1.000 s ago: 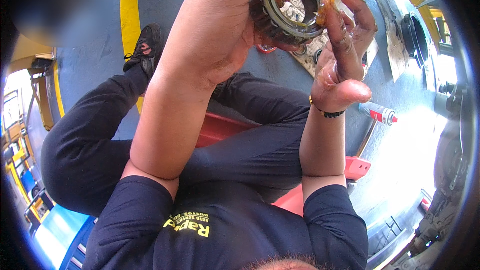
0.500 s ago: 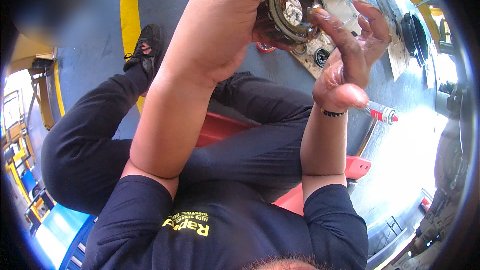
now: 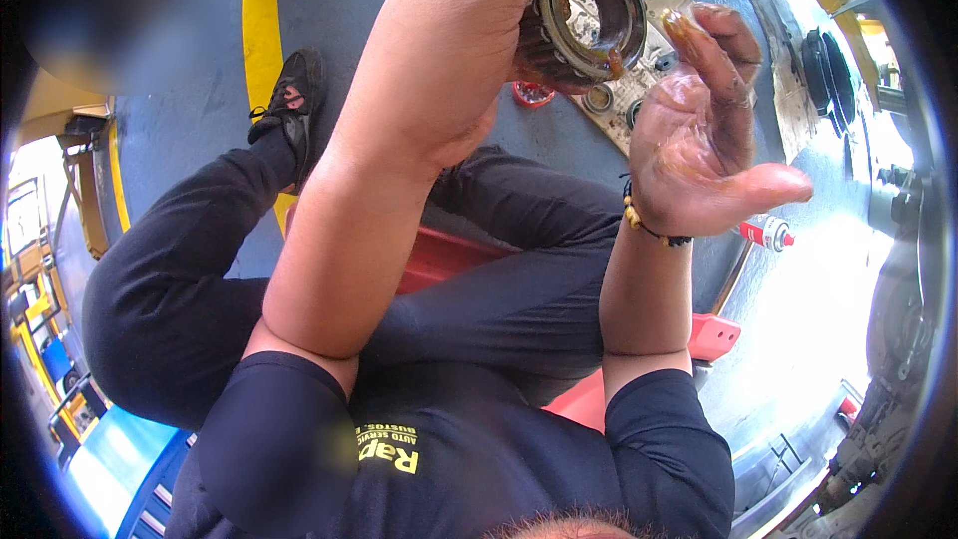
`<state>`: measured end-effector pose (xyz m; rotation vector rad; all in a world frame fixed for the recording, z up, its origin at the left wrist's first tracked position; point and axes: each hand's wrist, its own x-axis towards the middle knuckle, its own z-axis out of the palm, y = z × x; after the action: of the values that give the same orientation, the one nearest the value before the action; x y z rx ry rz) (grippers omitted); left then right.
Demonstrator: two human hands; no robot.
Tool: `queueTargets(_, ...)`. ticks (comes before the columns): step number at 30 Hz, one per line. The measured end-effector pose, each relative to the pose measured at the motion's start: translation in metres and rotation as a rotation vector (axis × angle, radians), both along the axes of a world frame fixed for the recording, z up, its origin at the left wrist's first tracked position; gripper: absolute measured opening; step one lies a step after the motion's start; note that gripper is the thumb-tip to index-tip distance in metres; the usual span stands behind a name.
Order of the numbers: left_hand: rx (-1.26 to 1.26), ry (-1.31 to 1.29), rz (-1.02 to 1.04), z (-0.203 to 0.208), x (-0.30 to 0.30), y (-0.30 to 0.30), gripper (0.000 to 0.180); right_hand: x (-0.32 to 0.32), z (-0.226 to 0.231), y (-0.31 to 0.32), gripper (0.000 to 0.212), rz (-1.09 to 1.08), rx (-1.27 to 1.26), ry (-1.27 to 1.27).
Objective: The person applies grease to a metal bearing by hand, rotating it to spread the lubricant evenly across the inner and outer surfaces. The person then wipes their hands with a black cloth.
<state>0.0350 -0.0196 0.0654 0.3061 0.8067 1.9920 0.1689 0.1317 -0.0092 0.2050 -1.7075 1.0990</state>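
Observation:
A metal roller bearing (image 3: 631, 22) with brown grease on its rim is held up in front of me at the top centre. My left hand (image 3: 449, 60) grips it from the left, thumb over the upper edge; the other fingers are mostly hidden behind it. To the right of the bearing, apart from it, is my right hand (image 3: 704, 140). Its palm is turned up, the thumb is stretched out to the right and the fingers are partly curled. Amber grease coats a fingertip, and the palm shines with it.
Beyond the hands, a stained board (image 3: 611, 130) on the floor bears small ring-shaped parts. Beside it lies a small red container (image 3: 532, 94). A spray can (image 3: 768, 232) lies right of my wrist. Black round parts (image 3: 830, 80) stand farther right. Red metal (image 3: 449, 256) shows beneath my legs.
My right hand has drawn back from the bearing's rim and turned its palm upward. A grease blob now shows on the lower rim. The left hand keeps its hold, barely moved.

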Motion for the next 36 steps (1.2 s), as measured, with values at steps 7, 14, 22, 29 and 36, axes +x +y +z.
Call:
queueTargets(7, 0.041, -0.011, -0.026, 0.002, -0.003, -0.002, 0.037, -0.008, 0.002, -0.013, 0.106, -0.558, 0.426, -0.194)
queueTargets(14, 0.171, -0.039, -0.038, 0.007, -0.01, -0.009, 0.038, 0.004, 0.031, -0.022, 0.097, -0.59, 0.697, -0.181)
queueTargets(22, -0.069, 0.058, -0.022, 0.006, -0.005, -0.001, 0.037, -0.007, 0.01, -0.006, 0.113, -0.352, 0.406, 0.048)
queueTargets(29, -0.057, 0.01, -0.023, 0.007, 0.0, 0.001, 0.038, -0.001, 0.009, 0.003, 0.118, -0.271, 0.448, -0.094)
queueTargets(36, -0.067, 0.058, -0.003, -0.003, -0.006, 0.003, 0.036, -0.002, 0.01, -0.012, 0.115, 0.241, -0.096, 0.003)
